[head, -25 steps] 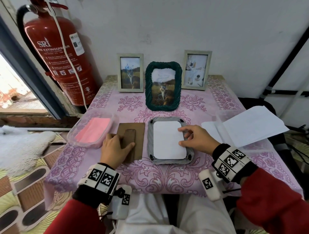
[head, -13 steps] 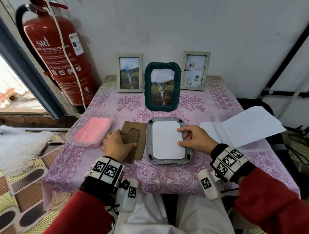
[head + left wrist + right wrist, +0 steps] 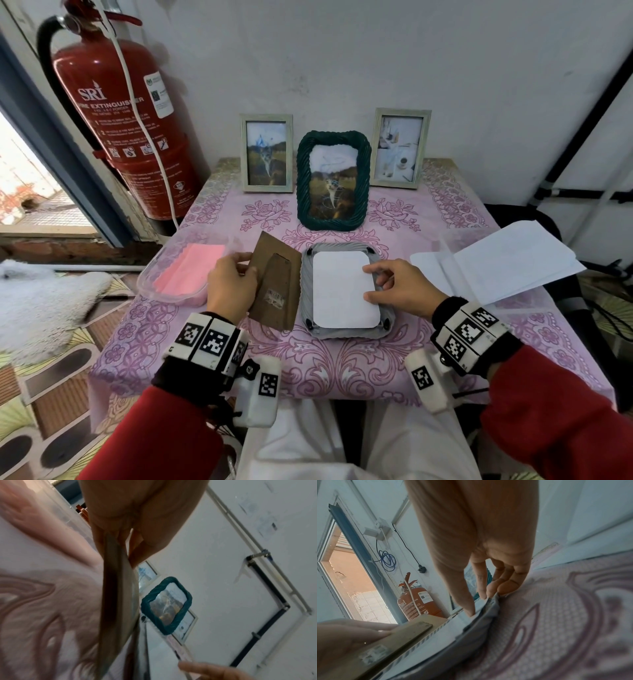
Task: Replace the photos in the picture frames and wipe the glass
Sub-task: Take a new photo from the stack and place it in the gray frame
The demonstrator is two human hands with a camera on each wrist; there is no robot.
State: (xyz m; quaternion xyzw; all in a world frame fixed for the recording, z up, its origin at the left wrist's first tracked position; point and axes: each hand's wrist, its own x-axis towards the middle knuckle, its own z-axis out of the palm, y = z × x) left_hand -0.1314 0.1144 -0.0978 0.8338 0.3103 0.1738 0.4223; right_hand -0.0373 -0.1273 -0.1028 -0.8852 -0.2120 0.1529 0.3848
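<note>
A grey picture frame (image 3: 306,294) lies face down at the table's front middle, with a white photo back (image 3: 342,291) seated in it. My right hand (image 3: 376,283) rests on the frame's right edge, thumb on the photo and fingertips (image 3: 489,592) at the frame rim (image 3: 479,626). My left hand (image 3: 239,274) pinches the left edge of the brown backing board (image 3: 274,284) with its stand. The board is lifted and tilted just left of the frame. In the left wrist view the backing board (image 3: 116,601) shows edge-on between thumb and fingers.
A dark green frame (image 3: 334,178) stands behind, flanked by two pale frames (image 3: 266,152) (image 3: 400,147). A clear tray with a pink cloth (image 3: 185,274) sits left; white sheets (image 3: 507,260) lie right. A red fire extinguisher (image 3: 120,113) stands at the back left.
My left hand has gripped the backing board and raised its left side off the table, tilting it toward the grey frame. My right hand has stayed on the frame's right edge.
</note>
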